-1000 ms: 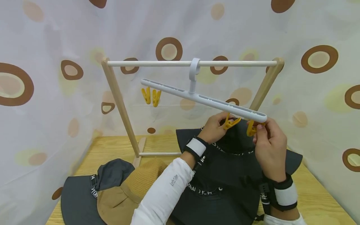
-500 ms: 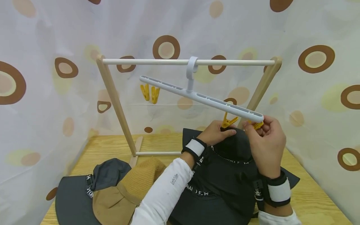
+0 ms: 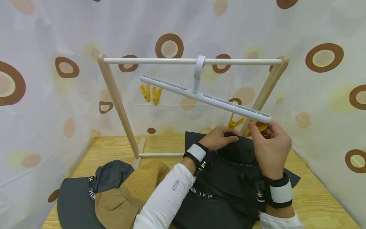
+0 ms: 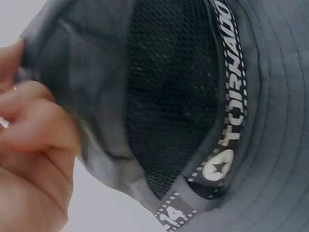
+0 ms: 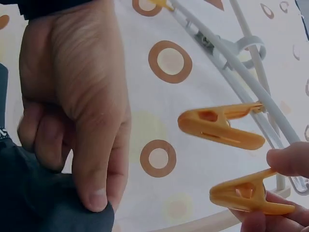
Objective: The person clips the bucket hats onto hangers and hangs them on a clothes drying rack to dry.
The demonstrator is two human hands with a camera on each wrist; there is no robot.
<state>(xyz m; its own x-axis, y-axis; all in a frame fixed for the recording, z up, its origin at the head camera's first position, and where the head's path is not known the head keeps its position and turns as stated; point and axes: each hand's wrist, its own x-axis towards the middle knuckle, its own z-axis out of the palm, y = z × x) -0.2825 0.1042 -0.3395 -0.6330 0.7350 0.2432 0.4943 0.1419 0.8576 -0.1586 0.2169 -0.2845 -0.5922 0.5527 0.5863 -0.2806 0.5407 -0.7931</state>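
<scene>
We hold the dark hat [image 3: 228, 178] up from the desk [image 3: 114, 149] with our left hand [image 3: 220, 138], whose fingers curl round the hat's upper edge and pinch the fabric. The left wrist view shows the hat's mesh lining [image 4: 169, 96] and its lettered band [image 4: 231, 96], with the fingers [image 4: 34, 135] gripping the rim beside them. The hat sits in front of us, right of centre, its brim spreading down toward our arms.

Our right hand [image 3: 270, 146] is raised just under the low end of the white hanger [image 3: 206, 98]. Its thumb and fingers pinch one orange clip [image 5: 248, 195], [image 3: 257, 127] that hangs from the hanger. A second orange clip [image 5: 219, 125] hangs free just beside it, between the two hands. The right wrist view shows the pinched clip's jaws pointing toward the left hand and the hat edge, apart from both.

The hanger hooks over the white rail [image 3: 160, 61] of a wooden rack [image 3: 114, 95] and tilts down to the right. Two more orange clips [image 3: 150, 93] hang under its high left end.

On the desk to the left lie a tan hat [image 3: 128, 194] and a second dark hat [image 3: 80, 197], overlapping. A spotted curtain [image 3: 43, 79] encloses the space.
</scene>
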